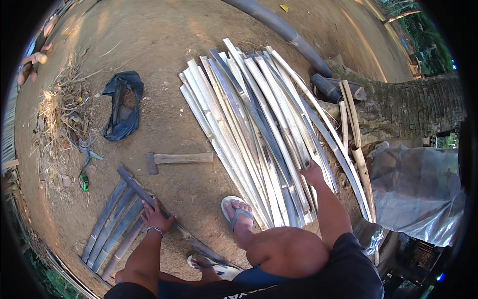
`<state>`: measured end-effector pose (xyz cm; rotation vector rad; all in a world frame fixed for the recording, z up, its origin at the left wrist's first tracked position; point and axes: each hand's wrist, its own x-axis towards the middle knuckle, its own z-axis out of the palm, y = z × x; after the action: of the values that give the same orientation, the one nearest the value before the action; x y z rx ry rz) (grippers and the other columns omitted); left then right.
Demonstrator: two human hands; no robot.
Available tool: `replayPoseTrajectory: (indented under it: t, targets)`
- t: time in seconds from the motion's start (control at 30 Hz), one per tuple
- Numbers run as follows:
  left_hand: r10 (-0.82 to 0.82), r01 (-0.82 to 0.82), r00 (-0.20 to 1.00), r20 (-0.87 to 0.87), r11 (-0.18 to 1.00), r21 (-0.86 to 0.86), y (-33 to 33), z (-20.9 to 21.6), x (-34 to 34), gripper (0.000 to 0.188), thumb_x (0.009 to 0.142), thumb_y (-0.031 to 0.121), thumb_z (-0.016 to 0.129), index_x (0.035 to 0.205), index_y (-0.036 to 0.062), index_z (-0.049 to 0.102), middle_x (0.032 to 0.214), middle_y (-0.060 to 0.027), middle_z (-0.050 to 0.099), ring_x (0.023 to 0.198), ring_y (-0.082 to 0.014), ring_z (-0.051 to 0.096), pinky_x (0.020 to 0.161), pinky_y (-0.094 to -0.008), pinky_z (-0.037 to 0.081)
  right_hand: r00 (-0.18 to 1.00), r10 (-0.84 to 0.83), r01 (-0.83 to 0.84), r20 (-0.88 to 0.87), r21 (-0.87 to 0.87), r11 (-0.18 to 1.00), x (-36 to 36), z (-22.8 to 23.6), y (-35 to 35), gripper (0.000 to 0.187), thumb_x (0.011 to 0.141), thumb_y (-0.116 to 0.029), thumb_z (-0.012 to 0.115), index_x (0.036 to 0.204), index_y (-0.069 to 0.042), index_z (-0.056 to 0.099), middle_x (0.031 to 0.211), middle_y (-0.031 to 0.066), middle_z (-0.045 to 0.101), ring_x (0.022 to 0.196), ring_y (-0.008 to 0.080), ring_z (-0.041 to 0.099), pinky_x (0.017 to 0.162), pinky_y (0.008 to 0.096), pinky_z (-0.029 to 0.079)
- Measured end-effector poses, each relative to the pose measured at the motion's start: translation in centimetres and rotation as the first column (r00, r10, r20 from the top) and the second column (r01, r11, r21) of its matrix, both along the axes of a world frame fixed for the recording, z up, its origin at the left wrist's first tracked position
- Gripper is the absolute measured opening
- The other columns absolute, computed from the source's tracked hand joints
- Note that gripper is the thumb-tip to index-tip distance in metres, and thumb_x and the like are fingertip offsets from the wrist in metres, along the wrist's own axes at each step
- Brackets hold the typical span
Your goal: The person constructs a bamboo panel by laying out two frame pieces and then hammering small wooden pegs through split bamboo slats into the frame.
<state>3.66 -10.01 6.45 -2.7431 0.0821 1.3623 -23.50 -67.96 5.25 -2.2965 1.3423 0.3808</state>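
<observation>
Both hands down on split bamboo, person squatting on bare earth.

Left hand (155, 218) lies spread and flat on a dark slat (164, 218), gripping nothing. Right hand (312, 173) closes on a pale strip (298, 149) in the big pile (249, 119) (fingers hidden). Hammer (177, 159) lies between; black bag (122, 104) lies beyond the left hand.

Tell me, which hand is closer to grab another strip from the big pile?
Probably the right hand: it already rests on the pale strip pile. The left hand presses the dark slats across the foot.
</observation>
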Motion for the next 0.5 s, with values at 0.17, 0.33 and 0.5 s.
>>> replayPoseTrajectory:
  t: [0.17,0.33,0.5]
  targets:
    - [0.014,-0.013,1.0,0.028,1.0,-0.01,0.7,-0.1,-0.1,0.129,0.074,0.058,0.084,0.169,0.0169,0.007,0.169,-0.032,-0.017,0.161,-0.0417,0.002,0.125,-0.0629,0.009,0.984,-0.136,0.134,0.114,0.017,0.991,-1.7,3.0,1.0,0.057,0.078,-0.036,0.083,0.116,0.001,0.066,0.102,0.0232,0.073,0.097,0.0379,0.071,0.088,0.0449,0.054]
    - [-0.005,0.005,0.999,0.037,1.0,-0.019,0.3,-0.2,-0.4,0.13,0.073,0.057,0.084,0.169,0.0167,0.005,0.169,-0.0324,-0.016,0.161,-0.0426,0.003,0.125,-0.0628,0.01,0.99,-0.13,0.139,0.057,-0.231,0.963,-5.4,3.0,1.5,0.065,0.077,-0.038,0.083,0.123,0.002,0.063,0.107,0.0263,0.073,0.102,0.0415,0.07,0.092,0.0477,0.054]
    - [0.005,-0.003,0.998,0.055,1.0,-0.027,0.4,-0.4,-0.6,0.129,0.073,0.057,0.084,0.168,0.0165,0.008,0.169,-0.0322,-0.015,0.161,-0.0429,0.005,0.125,-0.0637,0.01,0.969,-0.218,0.231,0.119,-0.104,0.967,-4.9,3.4,2.5,0.067,0.076,-0.036,0.084,0.125,0.004,0.061,0.107,0.0255,0.073,0.101,0.0411,0.071,0.091,0.0469,0.054]
